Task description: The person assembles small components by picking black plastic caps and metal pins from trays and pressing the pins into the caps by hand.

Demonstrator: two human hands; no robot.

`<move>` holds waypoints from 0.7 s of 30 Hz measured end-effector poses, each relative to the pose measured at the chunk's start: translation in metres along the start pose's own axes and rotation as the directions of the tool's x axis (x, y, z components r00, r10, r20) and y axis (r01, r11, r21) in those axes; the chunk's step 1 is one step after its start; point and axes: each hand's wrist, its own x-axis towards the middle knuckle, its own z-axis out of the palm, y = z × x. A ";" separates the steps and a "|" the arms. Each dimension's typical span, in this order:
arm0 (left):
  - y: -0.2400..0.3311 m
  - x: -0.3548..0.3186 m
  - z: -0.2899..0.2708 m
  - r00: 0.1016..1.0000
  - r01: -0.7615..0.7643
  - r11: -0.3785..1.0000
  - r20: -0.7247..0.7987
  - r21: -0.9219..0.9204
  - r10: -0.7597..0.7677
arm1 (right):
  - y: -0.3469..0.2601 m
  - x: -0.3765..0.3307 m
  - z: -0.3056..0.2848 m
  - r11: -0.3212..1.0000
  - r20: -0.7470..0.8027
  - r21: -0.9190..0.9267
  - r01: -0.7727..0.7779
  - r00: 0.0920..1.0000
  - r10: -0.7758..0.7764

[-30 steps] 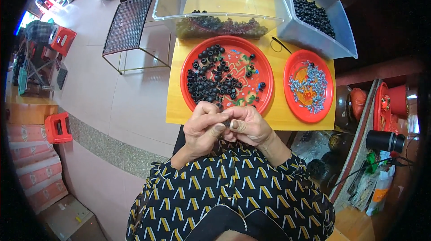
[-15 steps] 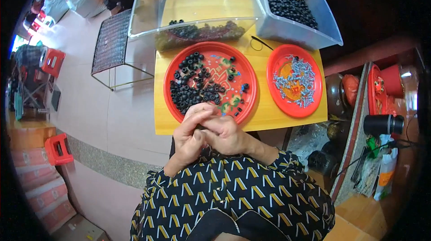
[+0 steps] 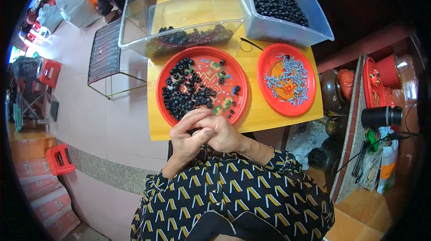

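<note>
My left hand (image 3: 184, 141) and my right hand (image 3: 226, 137) are pressed together, fingers folded over one another, at the table's front edge. A bit of something dark shows in the gap between them; the fingers hide the rest. Just beyond is a round red tray (image 3: 244, 89) with a patterned bottom. Small black ring-shaped parts (image 3: 179, 102) are heaped on its left side, and a few lie scattered on its right. To the right, a smaller red plate (image 3: 265, 93) carries many small silvery pieces, possibly screws (image 3: 300, 78), and one black part.
Behind the tray stands a clear plastic bin (image 3: 188, 34) with black parts low inside. A second bin (image 3: 292, 35), holding many black parts, stands right of it. A thin black loop (image 3: 251, 42) lies on the yellow table (image 3: 251, 117). A woven stool (image 3: 105, 50) stands left.
My hands have drawn closer together, and the left thumb now lies further across the right hand. The whole view has shifted slightly. The tray and plate look undisturbed.
</note>
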 end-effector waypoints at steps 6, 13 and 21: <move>-0.003 0.002 0.007 0.998 0.062 0.998 -0.004 -0.005 -0.062 | 0.000 -0.002 -0.008 0.997 -0.017 0.015 -0.082 0.996 0.082; -0.002 0.003 0.013 0.976 0.215 0.976 -0.029 -0.043 -0.217 | 0.014 0.001 -0.015 0.995 -0.016 0.054 -0.088 0.996 0.089; 0.001 0.003 -0.003 0.997 -0.058 0.987 -0.051 -0.149 0.051 | 0.000 0.004 -0.031 0.722 0.084 0.634 -0.279 0.952 0.295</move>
